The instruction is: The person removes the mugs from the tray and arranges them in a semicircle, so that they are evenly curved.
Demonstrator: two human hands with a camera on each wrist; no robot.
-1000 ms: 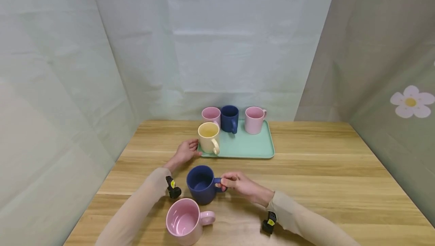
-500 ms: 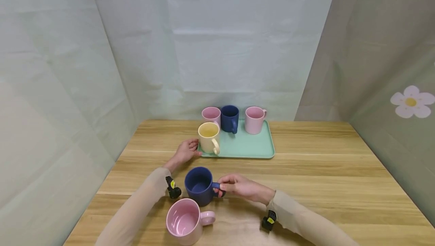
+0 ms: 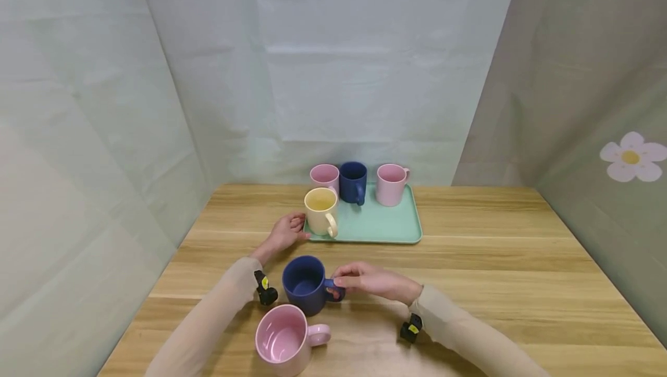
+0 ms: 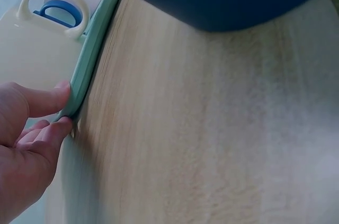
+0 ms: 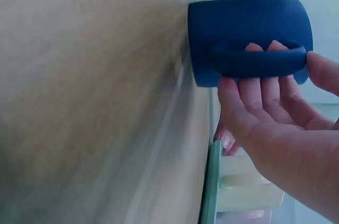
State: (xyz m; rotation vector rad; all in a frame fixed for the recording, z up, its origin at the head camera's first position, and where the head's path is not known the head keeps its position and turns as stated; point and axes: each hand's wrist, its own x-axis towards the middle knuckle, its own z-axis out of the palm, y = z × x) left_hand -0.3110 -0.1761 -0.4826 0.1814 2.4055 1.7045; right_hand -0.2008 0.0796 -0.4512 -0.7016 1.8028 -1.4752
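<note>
A navy blue mug (image 3: 304, 288) stands upright on the wooden table, its handle to the right. My right hand (image 3: 377, 280) holds that handle; in the right wrist view several fingers (image 5: 254, 94) pass through its loop, the thumb at its upper end. At the left front corner of the mint green tray (image 3: 375, 229), my left hand (image 3: 283, 232) pinches the edge between thumb and finger, as the left wrist view shows. A pale yellow mug (image 3: 319, 215) stands on the tray right beside that hand. Just in front of the navy mug is a pink mug (image 3: 285, 342), handle to the right.
Farther back on the tray stand a pink mug (image 3: 324, 174), a second navy mug (image 3: 352, 183) and another pink mug (image 3: 389, 186) at the right. Pale cloth (image 3: 385, 76) hangs behind the wooden table (image 3: 495, 238) and along both sides.
The navy mug in my right hand has shifted slightly left and toward me, then stayed put. My right fingers have moved a little on its handle. The left hand and tray have kept still.
</note>
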